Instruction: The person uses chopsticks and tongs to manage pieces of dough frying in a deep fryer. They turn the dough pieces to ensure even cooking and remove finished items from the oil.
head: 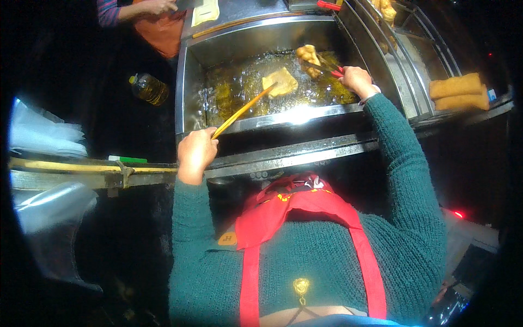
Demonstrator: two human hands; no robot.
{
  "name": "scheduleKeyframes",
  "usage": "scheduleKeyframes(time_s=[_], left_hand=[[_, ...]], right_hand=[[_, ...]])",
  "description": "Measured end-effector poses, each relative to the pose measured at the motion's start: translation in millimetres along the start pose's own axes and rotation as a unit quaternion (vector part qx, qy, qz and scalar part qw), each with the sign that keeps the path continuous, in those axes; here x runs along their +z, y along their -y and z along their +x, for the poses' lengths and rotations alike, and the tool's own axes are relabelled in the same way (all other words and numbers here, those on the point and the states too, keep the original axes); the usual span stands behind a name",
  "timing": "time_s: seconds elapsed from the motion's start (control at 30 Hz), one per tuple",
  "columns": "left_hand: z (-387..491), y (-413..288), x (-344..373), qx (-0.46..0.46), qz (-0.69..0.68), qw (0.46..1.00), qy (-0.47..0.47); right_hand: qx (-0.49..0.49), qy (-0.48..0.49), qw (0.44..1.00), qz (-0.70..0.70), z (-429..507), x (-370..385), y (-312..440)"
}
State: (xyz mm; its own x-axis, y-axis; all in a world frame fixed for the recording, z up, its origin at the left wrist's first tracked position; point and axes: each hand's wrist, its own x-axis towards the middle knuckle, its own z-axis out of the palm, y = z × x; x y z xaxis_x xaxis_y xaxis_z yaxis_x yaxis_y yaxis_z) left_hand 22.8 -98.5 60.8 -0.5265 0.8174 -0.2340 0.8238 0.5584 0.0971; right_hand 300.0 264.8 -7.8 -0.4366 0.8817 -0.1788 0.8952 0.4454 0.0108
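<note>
My left hand (pixel 197 151) grips a pair of long wooden chopsticks (pixel 241 113) near the front rim of a steel fryer (pixel 182 98). Their tips rest on a pale, squarish piece of dough (pixel 282 83) floating in bubbling oil (pixel 245 102). Over the fryer's right side, my right hand (pixel 355 81) holds red-handled metal tongs (pixel 327 66). The tongs' jaws are at a golden, puffed fried dough piece (pixel 308 55); whether they pinch it firmly I cannot tell.
A steel rack (pixel 404 61) right of the fryer holds fried dough (pixel 384 10) and folded tan cloths (pixel 457 92). Left are an oil bottle (pixel 150 88) and plastic bags (pixel 45 133). Behind, raw dough (pixel 205 11) lies on the counter near another person's hand (pixel 161 6).
</note>
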Motion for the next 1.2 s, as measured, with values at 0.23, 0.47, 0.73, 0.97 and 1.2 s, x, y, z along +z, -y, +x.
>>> scheduleKeyframes(time_s=[0.23, 0.47, 0.73, 0.97, 1.2], left_hand=[[-3, -1, -9, 0.0, 0.005, 1.0, 0.026], [-10, 2, -19, 0.012, 0.007, 1.0, 0.022], [-6, -1, -14, 0.014, 0.006, 1.0, 0.003], [-14, 6, -21, -0.05, 0.005, 0.999, 0.011], [3, 9, -4, -0.04, -0.025, 0.998, 0.041]], right_hand=[[-0.081, -0.023, 0.99, -0.114, -6, 12, 38], [-0.104, -0.029, 0.984, -0.14, -11, 2, 42], [-0.157, -0.085, 0.979, -0.098, -52, -31, 46], [-0.176, 0.018, 0.975, -0.132, -27, 2, 45], [-0.142, 0.089, 0.977, -0.129, -14, 21, 45]])
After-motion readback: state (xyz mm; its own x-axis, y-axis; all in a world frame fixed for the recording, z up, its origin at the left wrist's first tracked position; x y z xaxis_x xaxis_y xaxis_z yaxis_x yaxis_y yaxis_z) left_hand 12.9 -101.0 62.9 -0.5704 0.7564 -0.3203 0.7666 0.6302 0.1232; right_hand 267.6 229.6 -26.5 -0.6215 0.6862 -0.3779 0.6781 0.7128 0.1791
